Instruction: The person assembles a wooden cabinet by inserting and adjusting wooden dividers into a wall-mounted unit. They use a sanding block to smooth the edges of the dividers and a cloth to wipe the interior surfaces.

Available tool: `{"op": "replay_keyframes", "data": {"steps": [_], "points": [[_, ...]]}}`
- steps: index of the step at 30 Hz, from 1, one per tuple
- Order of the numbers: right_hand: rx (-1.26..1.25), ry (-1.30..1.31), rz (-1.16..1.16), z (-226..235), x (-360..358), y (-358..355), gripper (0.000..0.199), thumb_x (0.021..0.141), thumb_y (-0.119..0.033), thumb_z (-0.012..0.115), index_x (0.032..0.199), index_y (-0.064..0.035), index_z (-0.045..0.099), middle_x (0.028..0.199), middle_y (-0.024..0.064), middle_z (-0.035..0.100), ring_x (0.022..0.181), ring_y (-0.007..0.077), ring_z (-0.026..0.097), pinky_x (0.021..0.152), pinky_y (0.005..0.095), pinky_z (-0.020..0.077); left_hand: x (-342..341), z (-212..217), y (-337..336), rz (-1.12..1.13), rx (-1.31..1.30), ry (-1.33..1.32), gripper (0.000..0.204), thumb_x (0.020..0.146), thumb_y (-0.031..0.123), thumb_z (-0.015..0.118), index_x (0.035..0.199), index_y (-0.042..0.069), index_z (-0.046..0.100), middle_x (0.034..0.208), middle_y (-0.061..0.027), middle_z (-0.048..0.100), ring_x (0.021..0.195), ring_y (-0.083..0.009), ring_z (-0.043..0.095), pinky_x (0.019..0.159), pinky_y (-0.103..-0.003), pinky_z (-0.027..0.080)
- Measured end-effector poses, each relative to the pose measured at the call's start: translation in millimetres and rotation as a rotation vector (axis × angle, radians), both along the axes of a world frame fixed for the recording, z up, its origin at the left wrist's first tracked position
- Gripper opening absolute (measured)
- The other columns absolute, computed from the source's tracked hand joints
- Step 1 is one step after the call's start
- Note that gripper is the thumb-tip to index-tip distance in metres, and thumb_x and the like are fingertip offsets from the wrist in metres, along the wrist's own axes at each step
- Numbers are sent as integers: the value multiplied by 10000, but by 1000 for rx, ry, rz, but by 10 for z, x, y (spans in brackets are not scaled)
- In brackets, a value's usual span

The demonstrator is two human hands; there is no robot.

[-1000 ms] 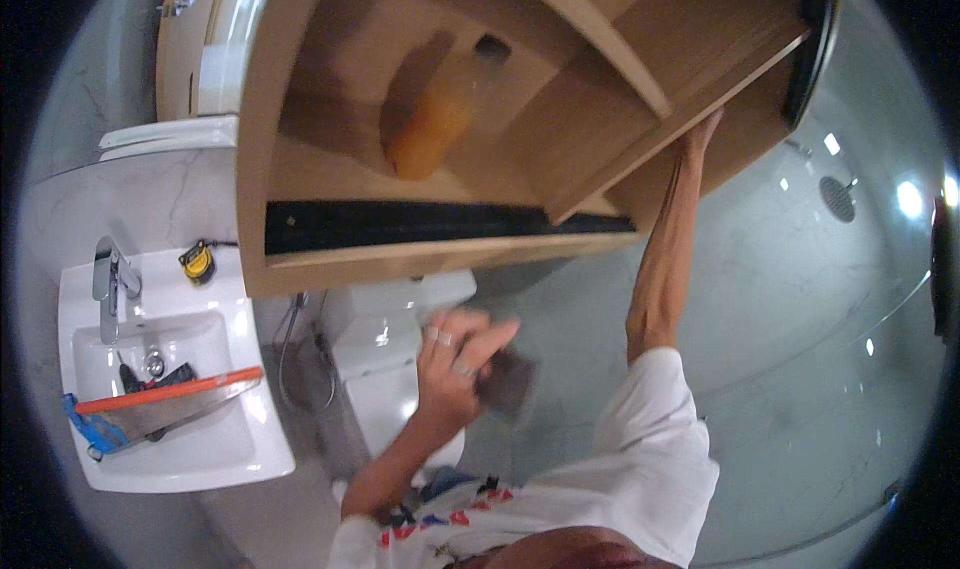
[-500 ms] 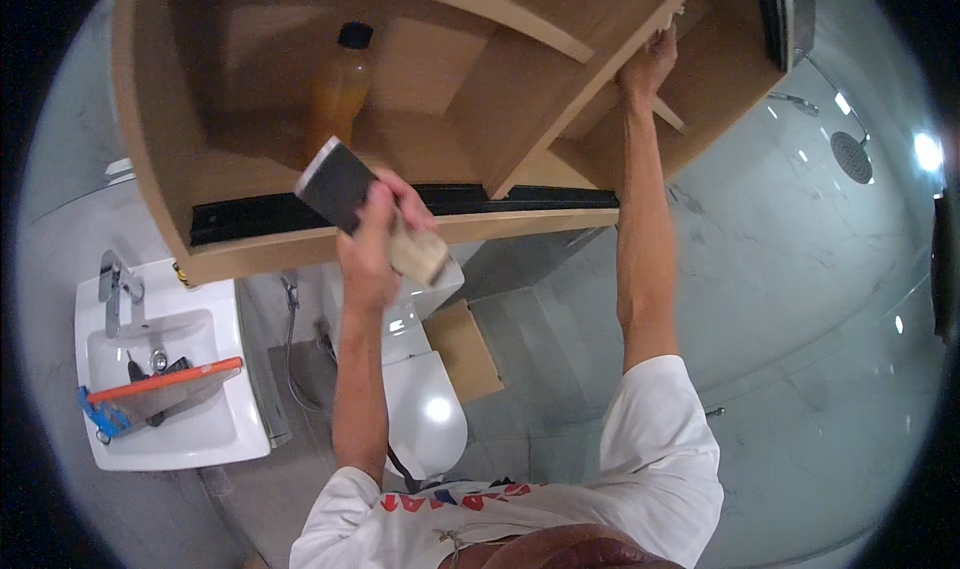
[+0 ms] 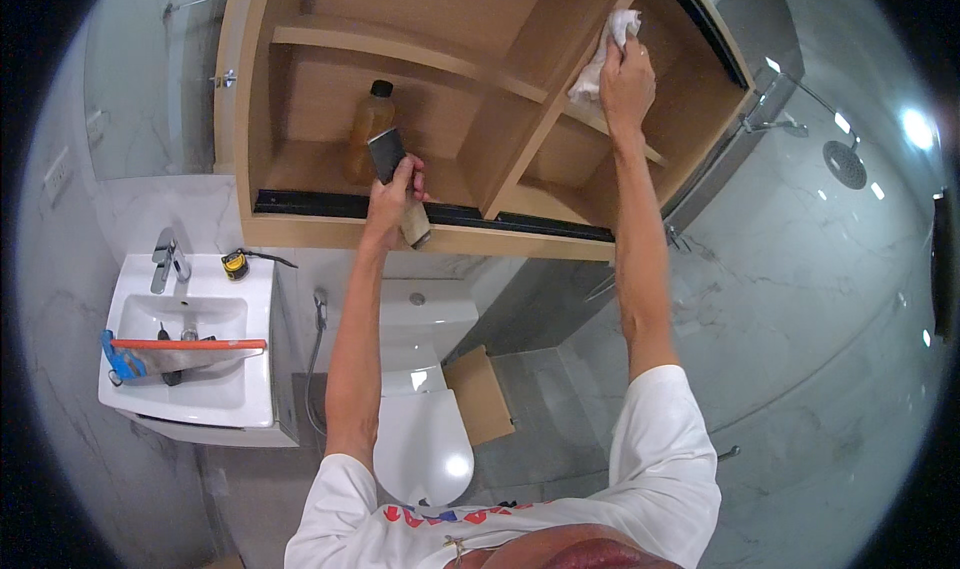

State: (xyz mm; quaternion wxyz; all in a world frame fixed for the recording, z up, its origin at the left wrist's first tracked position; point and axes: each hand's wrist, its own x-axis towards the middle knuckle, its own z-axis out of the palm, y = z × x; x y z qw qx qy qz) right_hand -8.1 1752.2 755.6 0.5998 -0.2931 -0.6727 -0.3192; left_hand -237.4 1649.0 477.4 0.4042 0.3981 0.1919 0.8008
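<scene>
Reaching up into the open wooden cabinet (image 3: 300, 119), both hands were kept well apart. A white cloth (image 3: 603, 57) was pressed by the right hand (image 3: 627, 79) against the upper divider, the fingers closed on it. A scraper (image 3: 398, 181) was clamped in the left hand (image 3: 392, 201) at the lower shelf edge, near an amber bottle (image 3: 368, 134). The cloth was judged soft and light, best bunched in the palm; the scraper stiff, best gripped by its handle.
</scene>
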Motion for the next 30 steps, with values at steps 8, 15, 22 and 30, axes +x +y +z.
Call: {"op": "replay_keyframes", "data": {"steps": [8,15,22,30], "points": [[34,-41,-165,1145,115,86,303,998,-299,564,1107,-47,690,991,268,698,962,463,661,819,558,511,60,-113,175,-134,-36,107,275,1043,350,590,1037,75,591,746,17,518,656,-102,506,646,-283,483],[-7,-87,-93,-65,47,10,300,992,-266,583,1099,-4,683,1003,263,694,954,456,659,791,528,507,-21,-132,240,-98,-87,326,329,1056,371,546,998,52,602,743,12,518,670,-109,518,655,-311,494],[-104,-104,-20,-1423,34,-82,248,935,-127,632,1138,7,683,1066,241,689,981,451,660,826,475,528,-63,-250,364,-23,-177,426,417,1037,449,543,1049,48,654,815,5,567,774,-123,529,713,-313,449],[-405,-201,-24,-2559,254,-339,278,887,-73,634,1160,-40,675,1153,212,670,1003,435,658,828,484,527,75,-113,225,-64,-139,388,361,1055,382,514,1024,49,651,762,10,558,724,-121,538,738,-321,499]]}}
